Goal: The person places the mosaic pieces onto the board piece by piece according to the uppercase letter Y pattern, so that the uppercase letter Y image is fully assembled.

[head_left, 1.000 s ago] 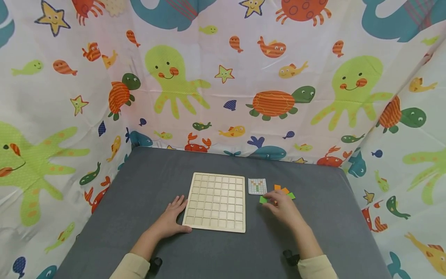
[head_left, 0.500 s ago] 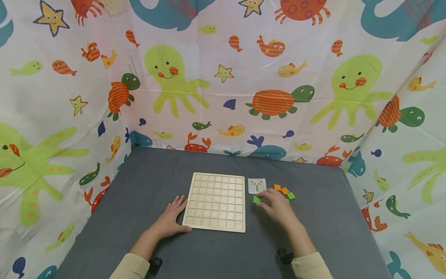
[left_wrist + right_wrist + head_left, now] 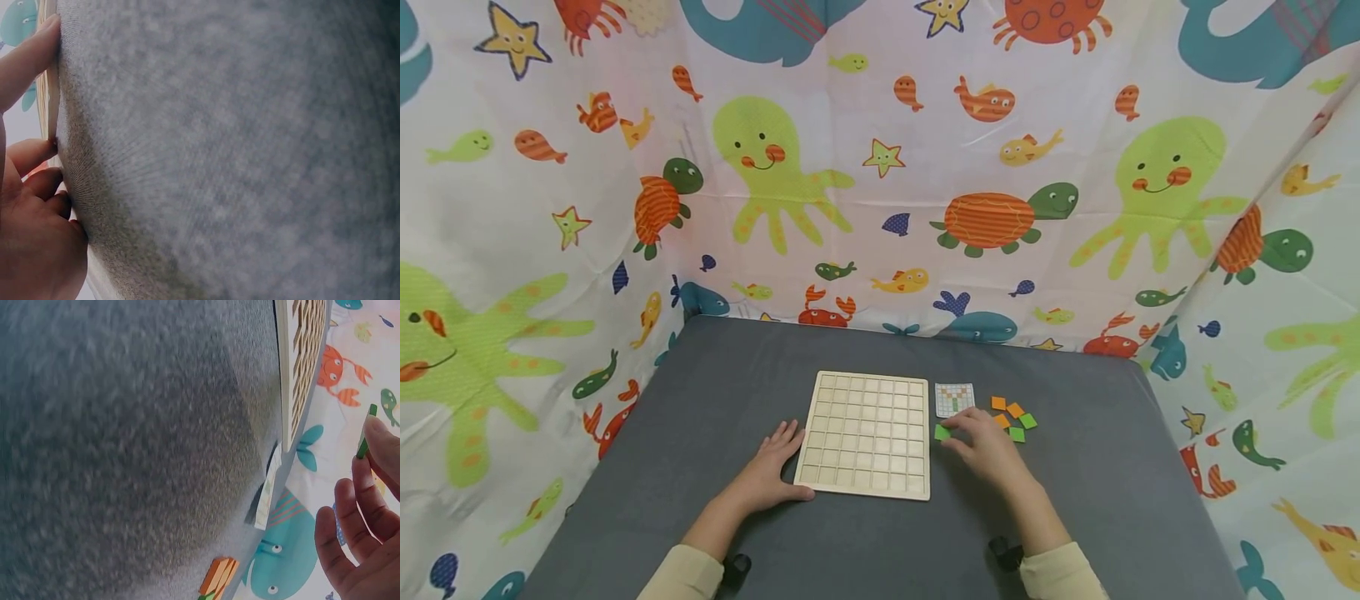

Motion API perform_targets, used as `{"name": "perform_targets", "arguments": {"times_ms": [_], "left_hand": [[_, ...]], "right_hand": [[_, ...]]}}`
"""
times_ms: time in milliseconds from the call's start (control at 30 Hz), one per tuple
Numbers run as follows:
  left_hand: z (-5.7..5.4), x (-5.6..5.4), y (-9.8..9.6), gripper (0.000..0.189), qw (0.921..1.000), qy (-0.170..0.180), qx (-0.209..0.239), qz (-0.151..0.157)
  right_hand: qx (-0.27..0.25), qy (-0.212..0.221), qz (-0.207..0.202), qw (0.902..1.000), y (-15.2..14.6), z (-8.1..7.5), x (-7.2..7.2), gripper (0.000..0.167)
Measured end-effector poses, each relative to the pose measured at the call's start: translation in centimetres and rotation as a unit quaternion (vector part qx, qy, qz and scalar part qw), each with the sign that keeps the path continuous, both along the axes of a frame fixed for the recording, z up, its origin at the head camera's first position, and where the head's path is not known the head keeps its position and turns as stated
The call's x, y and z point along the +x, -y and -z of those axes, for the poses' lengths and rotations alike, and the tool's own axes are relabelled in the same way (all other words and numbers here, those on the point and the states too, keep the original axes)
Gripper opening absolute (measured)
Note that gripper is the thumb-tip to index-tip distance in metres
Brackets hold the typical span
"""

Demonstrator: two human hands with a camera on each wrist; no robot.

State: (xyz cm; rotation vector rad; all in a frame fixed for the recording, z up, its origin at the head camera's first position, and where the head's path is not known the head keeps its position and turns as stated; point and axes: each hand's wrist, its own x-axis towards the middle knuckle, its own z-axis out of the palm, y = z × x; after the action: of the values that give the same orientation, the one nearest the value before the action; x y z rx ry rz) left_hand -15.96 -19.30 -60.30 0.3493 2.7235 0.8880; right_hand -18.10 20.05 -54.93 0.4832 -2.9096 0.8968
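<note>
At board's (image 3: pixel 862 435) 3 o'clock, right hand (image 3: pixel 988 446) pinches green tile (image 3: pixel 942 432); left hand (image 3: pixel 766 472), spread, touches 8 o'clock side. Likely carry step; next needs square alignment.

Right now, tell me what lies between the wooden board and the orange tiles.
The head view shows the printed card and, lower in frame, a green tile pinched in the right hand's grip.

Pale cream sleeves (image 3: pixel 1062 573) and black wrist straps (image 3: pixel 1004 553)
</note>
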Motion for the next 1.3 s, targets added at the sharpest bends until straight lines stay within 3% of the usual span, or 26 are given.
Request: {"name": "perform_targets", "arguments": {"times_ms": [833, 1300], "left_hand": [[0.0, 0.2, 0.2, 0.116, 0.9999, 0.005, 0.009, -0.003], [-0.1, 0.3, 0.1, 0.113, 0.9999, 0.006, 0.014, -0.002]], "right_hand": [[-0.006, -0.009, -0.029, 0.9995, 3.3, 0.7, 0.0, 0.026], [-0.013, 0.012, -0.053, 0.9984, 5.0, 0.8, -0.5, 0.023]]}}
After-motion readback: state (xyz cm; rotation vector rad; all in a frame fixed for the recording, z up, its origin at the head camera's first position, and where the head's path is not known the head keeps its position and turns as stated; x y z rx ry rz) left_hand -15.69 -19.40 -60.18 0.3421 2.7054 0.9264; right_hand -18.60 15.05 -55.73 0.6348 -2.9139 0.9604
